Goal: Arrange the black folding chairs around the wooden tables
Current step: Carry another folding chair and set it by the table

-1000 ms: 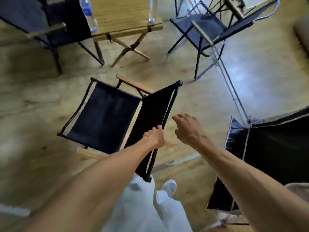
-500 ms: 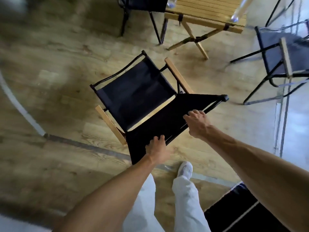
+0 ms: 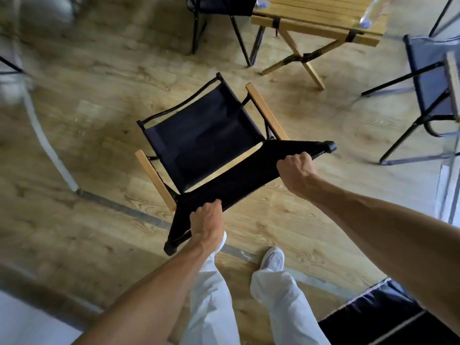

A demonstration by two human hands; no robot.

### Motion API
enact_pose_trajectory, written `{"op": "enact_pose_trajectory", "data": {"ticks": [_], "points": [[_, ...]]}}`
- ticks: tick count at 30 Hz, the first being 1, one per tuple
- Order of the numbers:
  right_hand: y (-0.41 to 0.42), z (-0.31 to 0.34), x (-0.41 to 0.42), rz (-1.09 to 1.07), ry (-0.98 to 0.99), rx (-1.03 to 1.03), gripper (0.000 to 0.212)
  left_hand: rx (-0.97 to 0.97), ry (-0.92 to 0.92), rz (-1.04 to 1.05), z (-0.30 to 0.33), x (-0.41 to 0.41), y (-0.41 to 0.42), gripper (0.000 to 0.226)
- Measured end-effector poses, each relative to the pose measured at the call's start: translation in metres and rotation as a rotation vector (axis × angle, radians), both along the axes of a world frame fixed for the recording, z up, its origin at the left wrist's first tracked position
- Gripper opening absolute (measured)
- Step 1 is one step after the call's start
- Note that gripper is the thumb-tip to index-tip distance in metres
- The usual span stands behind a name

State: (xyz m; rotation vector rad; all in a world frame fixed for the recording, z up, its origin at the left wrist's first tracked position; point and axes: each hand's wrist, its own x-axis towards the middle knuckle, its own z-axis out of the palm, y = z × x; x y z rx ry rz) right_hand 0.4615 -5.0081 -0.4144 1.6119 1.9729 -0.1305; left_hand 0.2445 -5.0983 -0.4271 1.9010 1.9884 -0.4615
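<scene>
Both your hands are clamped on the top rail of the chair (image 3: pixel 209 145) backrest: left hand (image 3: pixel 206 224) curled round the rail near its lower-left end, right hand (image 3: pixel 295 168) curled round it near the upper-right end cap.

The chair sits directly ahead of you, seat facing away toward the bench (image 3: pixel 321 23). The rail's long axis runs diagonally, from near your left foot up and right. Neither hand is clearly nearer the bench, though the right grips the end that points more toward it.

The bench is well beyond the chair, up and right of it, and its crossed legs (image 3: pixel 298 56) stand between the chair's right armrest (image 3: pixel 266 110) and the tabletop.

Open room:
- Bare wood floor (image 3: pixel 99 95) left of the chair and between chair and bench.
- A second chair (image 3: pixel 219 6) is already at the bench's left side, so that slot looks taken.
- A third chair (image 3: pixel 433 78) stands right of the bench, with its feet reaching toward your chair's right end.
- Another dark chair (image 3: pixel 388 312) is just behind your right leg.

My read: the near side of the bench is the free gap. Push forward and swing the right end round so the rail ends up parallel to the bench edge. Watch the right armrest against the crossed legs.
</scene>
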Motion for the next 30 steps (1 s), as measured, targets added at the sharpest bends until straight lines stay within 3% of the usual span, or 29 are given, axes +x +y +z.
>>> {"op": "enact_pose_trajectory", "data": {"ticks": [15,22,30], "points": [[-0.078,-0.009,0.083,-0.475,0.065,0.011,0.019,0.018,-0.018,-0.453,-0.003,0.062,0.074,0.037],[-0.072,-0.019,0.056,-0.62,0.173,0.051,0.02,0.036,0.002,-0.606,-0.006,0.043,0.114,0.031],[-0.02,-0.023,0.042,-0.635,0.234,0.153,0.016,0.074,0.004,-0.663,-0.007,0.032,0.181,0.037]]}}
